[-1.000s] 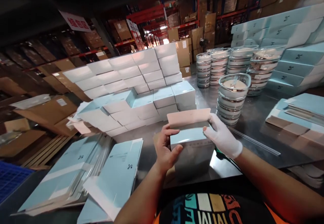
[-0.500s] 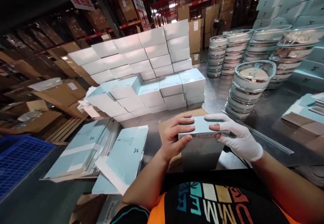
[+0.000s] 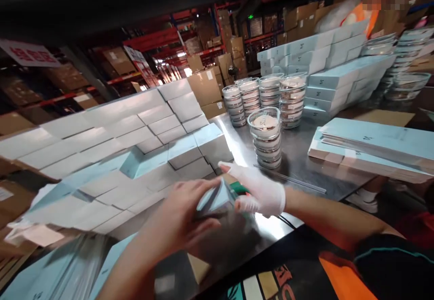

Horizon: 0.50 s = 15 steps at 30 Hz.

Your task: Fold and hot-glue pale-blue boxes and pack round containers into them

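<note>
Resting between left hand and right hand: box.

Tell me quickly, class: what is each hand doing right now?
Left hand: bare, fingers closed around the light blue box, blurred.
Right hand: white glove, gripping the same box at its right end.

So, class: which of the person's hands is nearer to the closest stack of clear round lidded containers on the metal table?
Right. The gloved right hand sits just below the stack; the bare left hand lies farther left.
</note>
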Each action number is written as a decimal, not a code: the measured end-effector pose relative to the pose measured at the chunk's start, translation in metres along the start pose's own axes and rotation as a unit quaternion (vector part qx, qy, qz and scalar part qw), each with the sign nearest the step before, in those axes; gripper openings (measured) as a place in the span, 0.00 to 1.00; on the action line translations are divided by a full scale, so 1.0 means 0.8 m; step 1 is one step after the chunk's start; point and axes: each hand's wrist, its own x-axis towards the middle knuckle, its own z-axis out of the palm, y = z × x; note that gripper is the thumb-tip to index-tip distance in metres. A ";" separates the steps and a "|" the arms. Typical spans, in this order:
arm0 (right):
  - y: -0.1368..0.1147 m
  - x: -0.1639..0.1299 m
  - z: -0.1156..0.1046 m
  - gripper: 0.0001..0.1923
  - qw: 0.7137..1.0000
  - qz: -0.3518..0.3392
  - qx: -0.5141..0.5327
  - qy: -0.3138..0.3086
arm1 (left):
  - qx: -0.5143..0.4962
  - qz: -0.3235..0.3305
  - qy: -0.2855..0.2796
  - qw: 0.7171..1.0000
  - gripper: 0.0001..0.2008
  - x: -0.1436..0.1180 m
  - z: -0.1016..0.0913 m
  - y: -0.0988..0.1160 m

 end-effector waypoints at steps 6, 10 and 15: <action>0.133 0.003 -0.111 0.31 0.910 0.257 -0.303 0.118 | -0.184 -0.261 0.478 0.818 0.51 -0.007 0.003 -0.043; 0.183 -0.004 -0.134 0.10 0.917 0.259 -0.295 0.067 | -0.555 -0.350 0.277 0.702 0.33 0.011 0.101 -0.055; 0.184 -0.016 -0.129 0.11 0.924 0.230 -0.290 0.095 | -0.710 -0.334 0.147 0.602 0.24 0.073 0.216 -0.042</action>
